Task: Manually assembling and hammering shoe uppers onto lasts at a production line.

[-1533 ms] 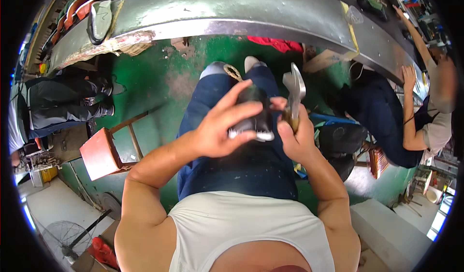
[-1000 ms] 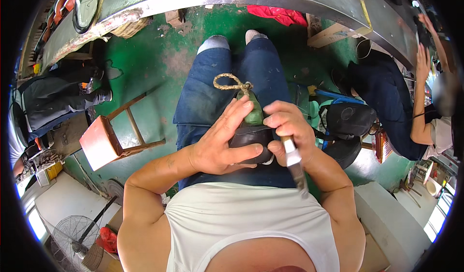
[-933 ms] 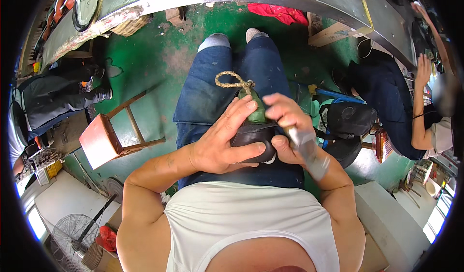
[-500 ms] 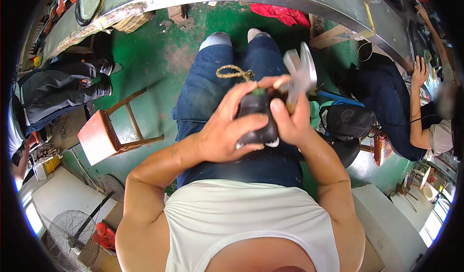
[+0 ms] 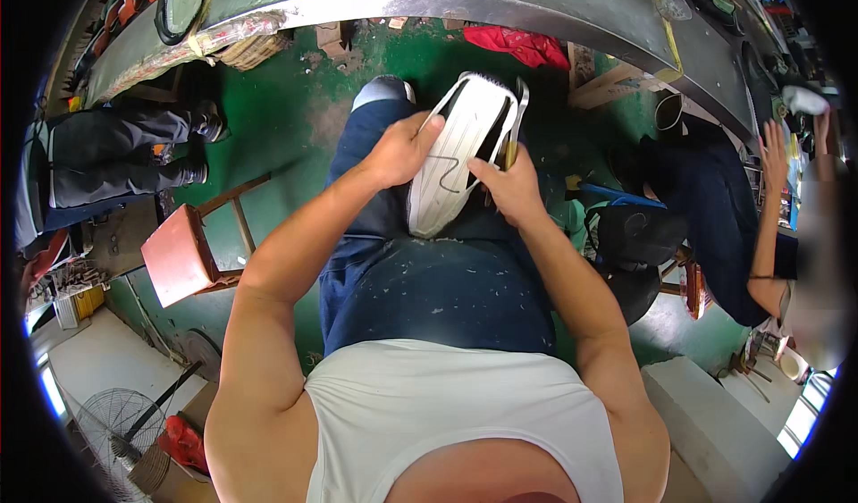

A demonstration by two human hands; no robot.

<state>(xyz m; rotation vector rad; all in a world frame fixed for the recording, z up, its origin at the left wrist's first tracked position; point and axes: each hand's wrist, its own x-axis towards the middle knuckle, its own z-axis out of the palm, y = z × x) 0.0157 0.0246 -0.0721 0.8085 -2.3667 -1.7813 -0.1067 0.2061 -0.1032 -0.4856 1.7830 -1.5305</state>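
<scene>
Over my thighs lies a shoe (image 5: 454, 156) with its pale underside turned up and a dark curved line across it. A white strip runs along its far edge and sides, standing away from the sole in part. My left hand (image 5: 398, 152) grips the shoe's left side, thumb on the rim. On the other side, my right hand (image 5: 512, 186) is closed round a hammer (image 5: 517, 128), its metal head pointing away from me beside the shoe. That hand's thumb rests against the shoe's right edge. The fingers beneath are hidden.
A metal-edged bench (image 5: 357, 4) crosses in front of my knees. To the left stands a stool with a reddish seat (image 5: 179, 255); a wire fan (image 5: 112, 423) is behind it. People sit at both sides, a hand (image 5: 771, 156) of one on the right at the bench. Red cloth (image 5: 518, 49) lies under the bench.
The shoe has turned over, from dark upper showing to pale underside up, and moved farther from my body. My hands have spread apart to its two sides. The rope loop is out of sight.
</scene>
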